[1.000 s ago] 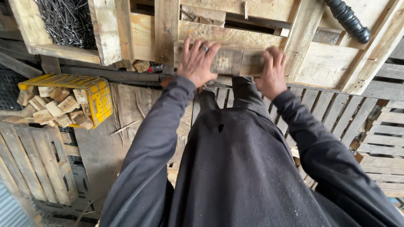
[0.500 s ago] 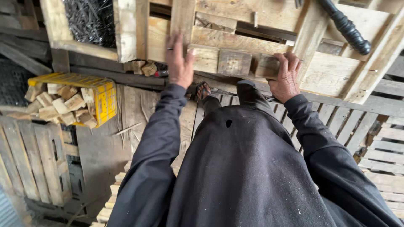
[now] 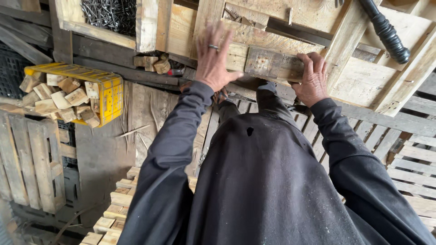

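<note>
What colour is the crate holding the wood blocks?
Yellow; the crate shows best in the head view, at left.

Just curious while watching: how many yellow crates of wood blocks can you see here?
1: a yellow crate filled with wood blocks sits at the left, beside the left hand's sleeve. Others may be hidden out of view.

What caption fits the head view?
Left hand flat on a pallet board, right hand gripping a wooden block.

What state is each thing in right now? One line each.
left hand: flat, fingers spread on a plank
right hand: gripping the block's end
wooden block: lying on the pallet frame
yellow crate: full of wood offcuts
nail bin: loaded with nails
black tool handle: lying untouched
</note>
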